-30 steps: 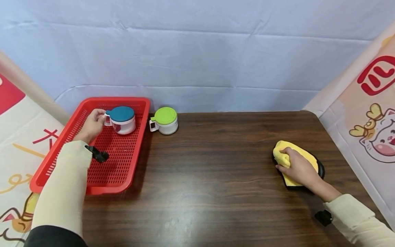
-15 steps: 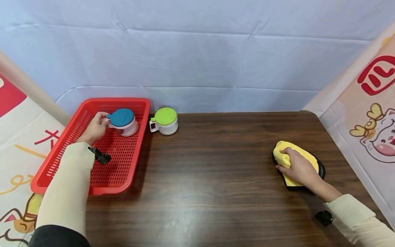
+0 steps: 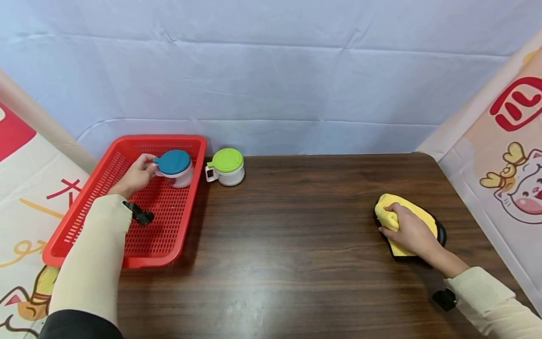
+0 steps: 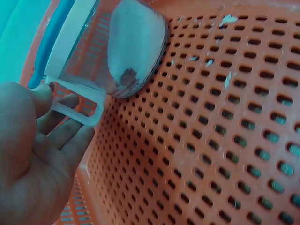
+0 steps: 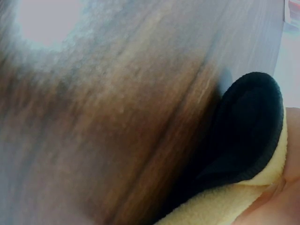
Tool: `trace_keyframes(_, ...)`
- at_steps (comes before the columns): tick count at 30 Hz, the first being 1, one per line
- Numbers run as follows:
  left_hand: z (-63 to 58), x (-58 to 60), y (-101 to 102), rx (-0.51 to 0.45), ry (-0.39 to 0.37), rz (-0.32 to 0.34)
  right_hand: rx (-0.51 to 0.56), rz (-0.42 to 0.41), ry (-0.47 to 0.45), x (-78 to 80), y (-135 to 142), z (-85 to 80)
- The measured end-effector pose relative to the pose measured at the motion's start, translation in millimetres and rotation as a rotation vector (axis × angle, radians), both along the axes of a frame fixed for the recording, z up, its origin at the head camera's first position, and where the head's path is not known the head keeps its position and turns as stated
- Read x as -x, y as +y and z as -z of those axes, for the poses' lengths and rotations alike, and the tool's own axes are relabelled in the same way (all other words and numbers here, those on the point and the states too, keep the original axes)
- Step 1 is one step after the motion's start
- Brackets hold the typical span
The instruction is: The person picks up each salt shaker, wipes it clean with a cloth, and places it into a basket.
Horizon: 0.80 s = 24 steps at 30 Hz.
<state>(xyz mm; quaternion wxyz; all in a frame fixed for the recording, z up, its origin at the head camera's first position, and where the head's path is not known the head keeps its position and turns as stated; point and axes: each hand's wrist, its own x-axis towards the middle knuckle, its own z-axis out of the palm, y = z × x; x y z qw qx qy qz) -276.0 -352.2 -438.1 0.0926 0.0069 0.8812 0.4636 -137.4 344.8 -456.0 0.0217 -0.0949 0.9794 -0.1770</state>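
In the head view my left hand (image 3: 136,176) pinches the handle of a seasoning jar with a blue lid (image 3: 174,162). The jar sits toward the back right inside a red plastic basket (image 3: 152,261). Up close in the left wrist view, the thumb lies at the top of the white handle (image 4: 77,112) and the other fingers pass behind it; the jar's clear body meets the perforated floor. Far to the right, my right hand (image 3: 408,230) grips a bunched fold of a yellow cleaning cloth with black edging (image 3: 419,214) on the table. The right wrist view catches its black side (image 5: 248,126).
A second seasoning jar with a green lid (image 3: 228,162) stands on the table just outside the basket's right wall. The dark wooden table (image 3: 296,226) spreads between basket and cloth. A pale cloth backdrop (image 3: 271,84) rises along the back edge, and printed sheets flank both sides.
The blue-lidded jar has shifted to the right and slightly nearer inside the basket, with the left hand still holding its handle. It tilted midway and now looks more upright. The right hand keeps its place.
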Motion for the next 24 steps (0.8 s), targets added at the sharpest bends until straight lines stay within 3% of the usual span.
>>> trace_keyframes(7, -0.9, 3.3, 7.7, 0.003, 0.005, 0.010, -0.002, 0.004, -0.002, 0.3, -0.5, 0.2)
trace_keyframes(15, 2.8, 6.2, 0.7, -0.027, -0.021, 0.001, -0.002, 0.006, 0.005, -0.3, -2.6, -0.8)
trace_keyframes(24, -7.1, 6.2, 3.3, 0.018, -0.028, -0.011, -0.005, 0.010, -0.003, -0.4, -1.8, -0.2)
